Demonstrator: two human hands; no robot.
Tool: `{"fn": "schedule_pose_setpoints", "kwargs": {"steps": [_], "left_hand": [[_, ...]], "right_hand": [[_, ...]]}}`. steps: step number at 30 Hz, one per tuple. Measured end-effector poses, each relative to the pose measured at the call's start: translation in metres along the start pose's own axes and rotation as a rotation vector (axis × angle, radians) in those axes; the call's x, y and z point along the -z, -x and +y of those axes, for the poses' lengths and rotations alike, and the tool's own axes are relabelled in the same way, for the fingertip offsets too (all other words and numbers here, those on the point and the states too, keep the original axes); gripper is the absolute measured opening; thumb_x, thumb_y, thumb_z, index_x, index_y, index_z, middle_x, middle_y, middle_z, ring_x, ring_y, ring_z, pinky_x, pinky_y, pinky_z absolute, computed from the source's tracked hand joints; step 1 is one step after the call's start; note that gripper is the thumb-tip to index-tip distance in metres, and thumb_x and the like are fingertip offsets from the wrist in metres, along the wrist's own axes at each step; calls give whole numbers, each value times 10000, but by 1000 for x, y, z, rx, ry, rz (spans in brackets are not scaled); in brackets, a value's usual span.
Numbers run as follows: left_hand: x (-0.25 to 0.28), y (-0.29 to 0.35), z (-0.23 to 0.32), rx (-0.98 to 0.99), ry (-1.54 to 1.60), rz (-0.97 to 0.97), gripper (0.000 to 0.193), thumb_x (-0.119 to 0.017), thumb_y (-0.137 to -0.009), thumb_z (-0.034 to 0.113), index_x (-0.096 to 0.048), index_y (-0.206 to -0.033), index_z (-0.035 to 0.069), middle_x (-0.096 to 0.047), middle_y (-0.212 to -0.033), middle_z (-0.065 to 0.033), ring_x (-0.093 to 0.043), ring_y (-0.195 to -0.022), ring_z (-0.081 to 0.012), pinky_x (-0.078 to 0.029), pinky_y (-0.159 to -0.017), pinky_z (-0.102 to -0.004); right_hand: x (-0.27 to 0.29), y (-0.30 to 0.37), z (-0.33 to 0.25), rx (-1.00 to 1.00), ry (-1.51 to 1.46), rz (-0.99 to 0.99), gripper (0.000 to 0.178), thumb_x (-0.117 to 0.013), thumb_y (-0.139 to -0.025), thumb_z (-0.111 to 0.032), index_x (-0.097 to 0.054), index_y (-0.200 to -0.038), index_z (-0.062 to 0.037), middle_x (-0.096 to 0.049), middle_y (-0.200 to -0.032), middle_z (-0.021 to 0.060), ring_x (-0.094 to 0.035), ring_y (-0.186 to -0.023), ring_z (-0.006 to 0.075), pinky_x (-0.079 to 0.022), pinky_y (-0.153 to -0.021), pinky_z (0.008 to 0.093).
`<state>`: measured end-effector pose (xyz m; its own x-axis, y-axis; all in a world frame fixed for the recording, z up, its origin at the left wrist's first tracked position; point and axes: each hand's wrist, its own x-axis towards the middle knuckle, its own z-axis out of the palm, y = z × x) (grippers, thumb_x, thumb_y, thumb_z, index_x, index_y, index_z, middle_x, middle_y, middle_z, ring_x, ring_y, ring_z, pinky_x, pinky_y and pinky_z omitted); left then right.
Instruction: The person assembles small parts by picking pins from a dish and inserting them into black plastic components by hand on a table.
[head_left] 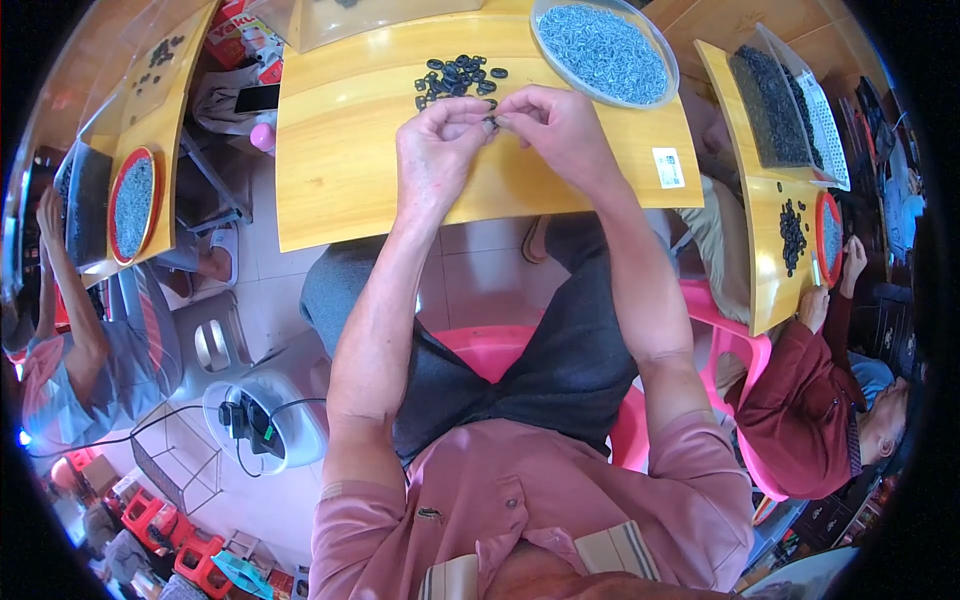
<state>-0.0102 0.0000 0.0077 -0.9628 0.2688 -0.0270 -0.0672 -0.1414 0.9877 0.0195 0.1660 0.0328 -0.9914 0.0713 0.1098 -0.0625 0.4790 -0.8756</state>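
Note:
Over the table my left hand (440, 140) and my right hand (550, 125) meet, fingertips pinched together around a small black part (490, 121). Its exact kind is too small to make out, and the fingers partly cover it. Just beyond my fingers lies a loose pile of small black oval parts (457, 76), which look like plastic rings or buckles. To the right of the pile stands a round clear tub (672, 75) full of small silvery metal pieces (605, 52), perhaps screws or pins.
The yellow wooden table (340, 150) carries a white label (668, 168) at its right. A co-worker (820, 400) sits at a right-hand table with black parts (792, 237); another works at left beside a red-rimmed bowl (150, 210). A white bin (300, 440) with cables stands on the floor.

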Motion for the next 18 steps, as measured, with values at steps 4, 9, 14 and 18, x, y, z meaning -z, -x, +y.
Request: {"fn": "schedule_pose_setpoints", "kwargs": {"steps": [4, 9, 14, 18], "left_hand": [[-1, 1, 3, 5, -25, 0, 189, -685, -833, -40, -681, -1021, -59, -718, -891, -117, -689, -810, -127, -549, -732, -242], [-3, 2, 2, -10, 82, 18, 190, -677, -846, -45, -669, -1035, -61, -715, -922, -128, -694, -816, -147, -557, -754, -248], [-4, 0, 1, 5, 212, 49, 207, -678, -849, -49, -659, -1056, -50, -708, -940, -122, -696, -837, -166, -561, -777, -256], [-3, 0, 2, 33, 254, 29, 208, -686, -848, -49, -657, -1055, -49, -701, -924, -112, -687, -824, -159, -560, -774, -252]], "right_hand": [[-4, 0, -1, 37, 34, 28, 164, -689, -845, -126, -722, -942, 2, -705, -744, 94, -646, -657, 116, -512, -618, 278], [-6, 0, 1, 6, -90, 38, 158, -699, -830, -110, -715, -934, 7, -712, -773, 91, -649, -670, 114, -515, -634, 278], [0, -1, 1, 6, -57, -33, 144, -695, -870, -106, -695, -961, 6, -660, -774, 0, -560, -661, 35, -459, -600, 199], [-3, -1, 6, -10, -164, -8, 141, -693, -871, -97, -694, -970, 3, -665, -784, 0, -573, -683, 40, -460, -609, 198]]}}
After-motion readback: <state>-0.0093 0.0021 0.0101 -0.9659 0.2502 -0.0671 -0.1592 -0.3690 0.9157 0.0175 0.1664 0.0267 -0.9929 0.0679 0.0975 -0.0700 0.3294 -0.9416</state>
